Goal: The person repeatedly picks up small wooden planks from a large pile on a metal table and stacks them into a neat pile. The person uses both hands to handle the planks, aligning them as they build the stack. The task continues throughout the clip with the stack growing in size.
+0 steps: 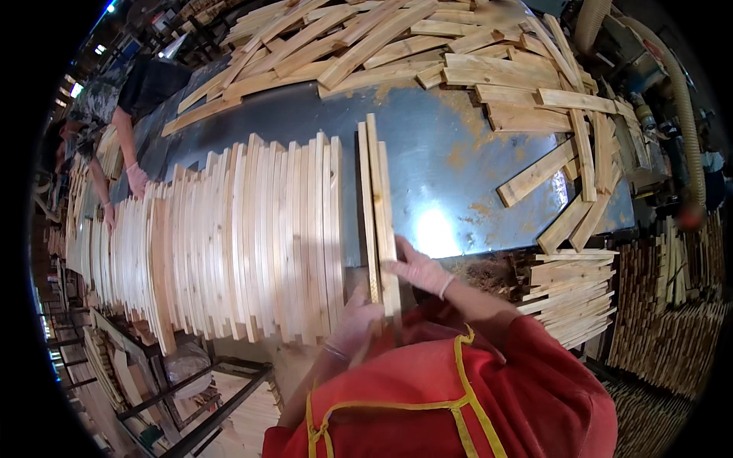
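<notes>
Two or three pale wooden slats (384,221) stand on edge in front of me, pointing away across the metal table. My left hand (356,319), gloved and slightly blurred, is closed on their near end from the left. From the right, my right hand (420,270) grips the same slats a little further up, thumb and fingers around the side. Just left of them, across a narrow gap, runs a long row of slats (252,237) packed side by side on edge, their ends uneven.
Loose boards (366,46) lie heaped along the table's (427,164) far side and right. A co-worker's gloved hands (137,180) touch the row's far left part. Stacked slats (573,294) stand at the right, a metal frame (221,404) at lower left, a ribbed hose (687,137) far right.
</notes>
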`<act>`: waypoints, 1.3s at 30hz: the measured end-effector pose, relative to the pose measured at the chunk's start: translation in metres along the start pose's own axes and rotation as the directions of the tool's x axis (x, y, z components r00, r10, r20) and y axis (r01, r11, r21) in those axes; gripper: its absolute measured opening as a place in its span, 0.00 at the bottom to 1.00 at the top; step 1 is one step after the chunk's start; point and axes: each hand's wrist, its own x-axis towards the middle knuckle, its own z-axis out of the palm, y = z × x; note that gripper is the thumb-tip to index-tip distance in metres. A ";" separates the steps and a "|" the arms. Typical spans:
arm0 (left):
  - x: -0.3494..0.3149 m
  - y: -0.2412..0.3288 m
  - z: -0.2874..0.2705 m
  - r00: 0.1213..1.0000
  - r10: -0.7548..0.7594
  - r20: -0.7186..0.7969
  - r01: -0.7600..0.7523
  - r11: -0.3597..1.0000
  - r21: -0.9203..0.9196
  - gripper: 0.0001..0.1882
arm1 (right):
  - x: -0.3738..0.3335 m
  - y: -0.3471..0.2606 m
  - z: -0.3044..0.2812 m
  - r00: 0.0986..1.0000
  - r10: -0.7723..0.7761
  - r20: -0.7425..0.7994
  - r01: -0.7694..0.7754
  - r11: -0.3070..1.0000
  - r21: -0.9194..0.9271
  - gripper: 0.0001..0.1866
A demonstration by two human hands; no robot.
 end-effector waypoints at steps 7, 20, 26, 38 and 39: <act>-0.063 0.017 0.009 0.974 0.059 -0.220 -0.071 0.996 -0.045 0.36 | 0.044 -0.027 0.009 0.997 0.079 0.015 -0.073 0.971 -0.229 0.57; -0.020 0.061 -0.067 0.823 0.271 -0.499 -0.351 0.933 -0.073 0.25 | 0.066 -0.061 -0.143 0.856 -0.481 -0.188 0.340 0.799 -0.495 0.43; -0.015 0.083 -0.077 0.855 0.021 -0.518 -0.244 0.898 -0.366 0.26 | -0.028 0.034 -0.361 0.329 -0.056 -0.943 -0.693 0.664 -0.281 0.45; -0.031 0.082 -0.111 0.801 0.171 -0.573 -0.189 0.982 0.028 0.23 | -0.034 0.041 -0.079 0.908 0.140 -0.396 0.184 0.714 0.675 0.59; -0.027 0.075 -0.128 0.825 0.190 -0.532 -0.193 0.980 0.050 0.24 | -0.023 0.049 -0.043 0.935 0.061 -0.348 0.187 0.751 0.633 0.59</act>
